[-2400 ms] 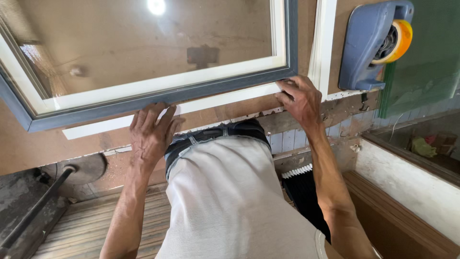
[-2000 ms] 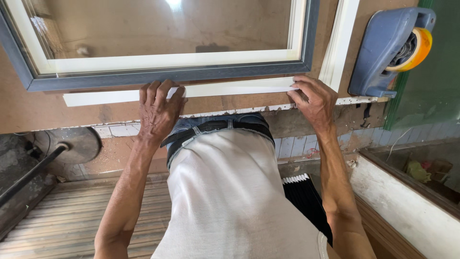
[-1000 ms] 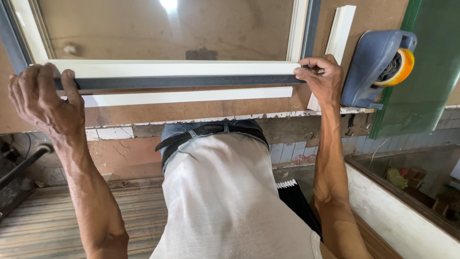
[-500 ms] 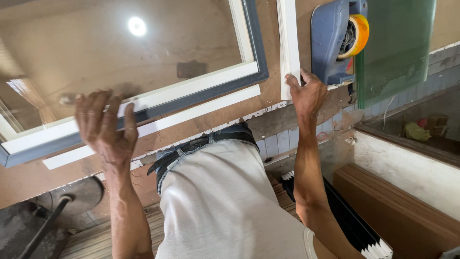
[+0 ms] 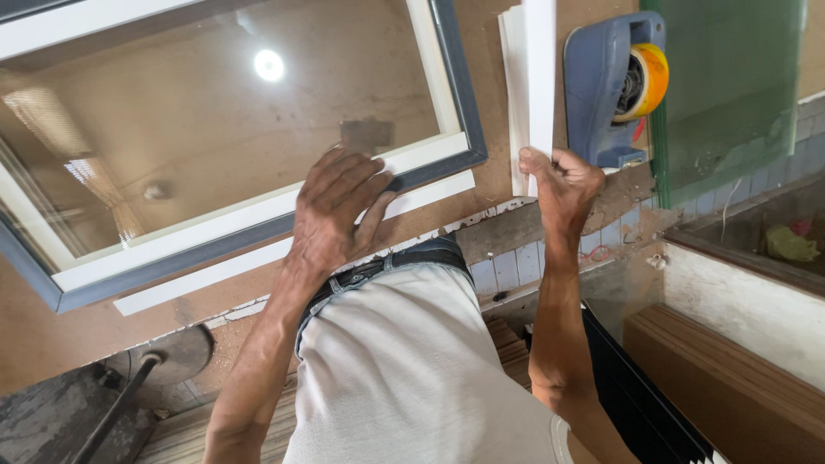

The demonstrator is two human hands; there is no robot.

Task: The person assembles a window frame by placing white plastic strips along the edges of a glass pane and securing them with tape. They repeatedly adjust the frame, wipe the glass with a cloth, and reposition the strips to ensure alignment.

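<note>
A glazed window panel with a grey outer frame point(image 5: 258, 230) and white inner trim lies flat on a brown board workbench point(image 5: 51, 335). My left hand point(image 5: 337, 206) rests spread on its near rail, fingers over the glass edge. A loose white strip point(image 5: 284, 251) lies along the frame's near side. My right hand point(image 5: 563, 182) grips the near end of some upright white strips point(image 5: 531, 77) just right of the frame's corner.
A blue tape dispenser with a yellow roll point(image 5: 620, 86) sits right of the white strips. A green glass sheet point(image 5: 730, 94) leans beyond it. Stacked brown boards point(image 5: 730, 387) lie at lower right, a round metal stand point(image 5: 163, 357) at lower left.
My left hand slid from the frame's left end back to the middle of the near rail. My right hand left the frame's corner and took the white strips beside it.
</note>
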